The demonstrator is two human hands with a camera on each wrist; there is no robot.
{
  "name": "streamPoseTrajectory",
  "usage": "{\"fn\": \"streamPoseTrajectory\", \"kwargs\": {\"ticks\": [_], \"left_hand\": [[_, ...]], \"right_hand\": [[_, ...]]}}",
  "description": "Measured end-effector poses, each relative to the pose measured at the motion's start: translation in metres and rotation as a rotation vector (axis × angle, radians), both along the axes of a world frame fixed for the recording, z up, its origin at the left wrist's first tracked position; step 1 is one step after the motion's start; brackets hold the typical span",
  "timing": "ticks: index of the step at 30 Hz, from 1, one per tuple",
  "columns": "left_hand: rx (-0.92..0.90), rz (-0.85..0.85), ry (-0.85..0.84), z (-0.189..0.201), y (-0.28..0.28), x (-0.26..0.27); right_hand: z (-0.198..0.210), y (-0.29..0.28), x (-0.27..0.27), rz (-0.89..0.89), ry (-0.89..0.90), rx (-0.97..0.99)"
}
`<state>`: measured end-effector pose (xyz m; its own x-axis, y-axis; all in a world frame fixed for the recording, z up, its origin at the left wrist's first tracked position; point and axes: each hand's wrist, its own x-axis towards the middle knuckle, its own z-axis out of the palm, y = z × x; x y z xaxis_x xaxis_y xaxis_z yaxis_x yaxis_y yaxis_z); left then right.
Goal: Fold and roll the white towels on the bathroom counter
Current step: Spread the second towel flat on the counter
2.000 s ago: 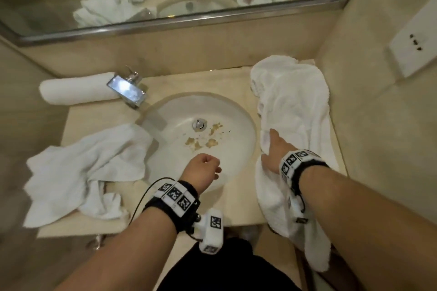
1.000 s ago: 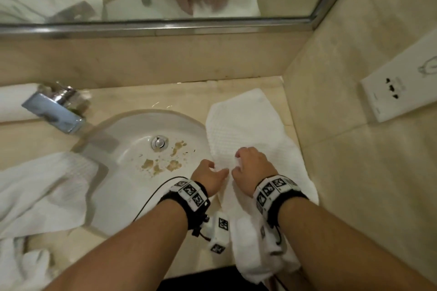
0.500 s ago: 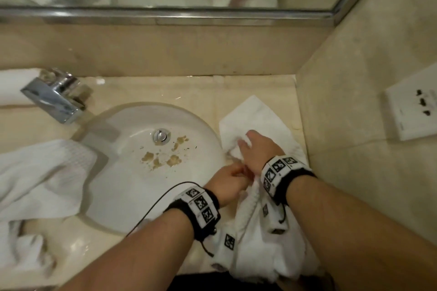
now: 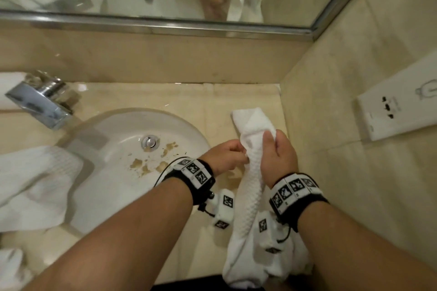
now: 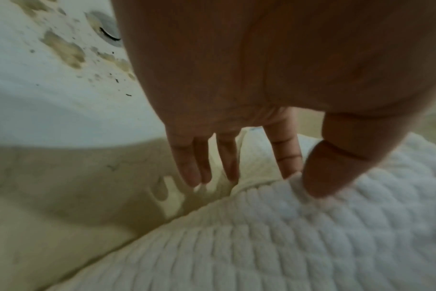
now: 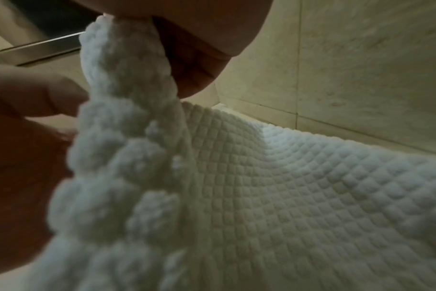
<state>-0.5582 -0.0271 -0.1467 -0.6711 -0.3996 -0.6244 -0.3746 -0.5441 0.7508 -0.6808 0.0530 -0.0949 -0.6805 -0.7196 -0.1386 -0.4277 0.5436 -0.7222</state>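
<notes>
A white waffle towel [image 4: 254, 172] is bunched into a long strip right of the sink. Its far end lies on the counter [image 4: 189, 101] and its near end hangs over the front edge. My right hand [image 4: 272, 142] grips the bunched upper part from the right and holds it above the counter. In the right wrist view the right hand [image 6: 177, 59] is curled round the gathered towel [image 6: 286, 187]. My left hand [image 4: 238, 153] pinches the towel's left edge. In the left wrist view the left hand [image 5: 299, 177] has thumb and forefinger on the towel [image 5: 286, 236].
The sink [image 4: 113, 196], stained with brown bits, fills the middle. A chrome faucet [image 4: 37, 104] juts out at the back left beside a rolled towel [image 4: 9, 92]. A crumpled towel [image 4: 35, 184] lies on the left. The side wall with a socket plate [image 4: 397, 111] is close on the right.
The towel lay spread flat on the counter a second ago. Both hands have since gathered it into a strip and lifted its middle, and its far end has drawn nearer.
</notes>
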Motion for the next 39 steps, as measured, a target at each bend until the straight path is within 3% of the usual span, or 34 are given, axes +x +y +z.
{"fn": "streamPoseTrajectory", "kwargs": {"ticks": [4,6,11,14,17,22,24,28,30,34,37,39], "left_hand": [[0.116,0.114,-0.038,-0.003,0.008,-0.002],[0.015,0.091,-0.078,-0.001,0.011,-0.005],[-0.413,-0.172,-0.119,0.007,0.011,-0.015],[-0.479,-0.184,-0.226,0.013,0.004,-0.015],[-0.369,0.012,-0.201,0.028,-0.016,0.001],[-0.5,0.296,-0.312,0.051,-0.068,0.041],[-0.441,0.292,-0.413,0.052,-0.081,0.05],[0.024,0.25,-0.547,0.028,-0.075,0.083],[0.164,0.206,-0.493,0.012,-0.068,0.099],[0.093,-0.057,-0.416,0.003,-0.051,0.127],[-0.13,-0.497,-0.578,-0.003,-0.05,0.143],[-0.23,-0.64,-0.717,-0.003,-0.057,0.149]], "right_hand": [[0.004,0.004,0.0,-0.057,0.029,-0.057],[0.005,0.005,0.002,-0.064,0.037,-0.057],[0.008,0.009,0.003,-0.066,0.018,-0.06],[0.014,0.009,0.0,-0.083,0.025,0.0],[0.015,0.007,-0.005,-0.098,0.099,0.08],[0.004,0.001,0.012,0.003,0.077,0.072],[-0.011,-0.003,0.017,0.066,0.005,0.104],[-0.068,0.004,0.014,0.426,0.05,0.511],[-0.081,0.009,0.014,0.511,0.132,0.602],[-0.079,0.002,0.008,0.512,0.243,0.722],[-0.072,-0.006,-0.005,0.527,0.281,0.865],[-0.07,-0.009,-0.013,0.514,0.308,0.926]]}}
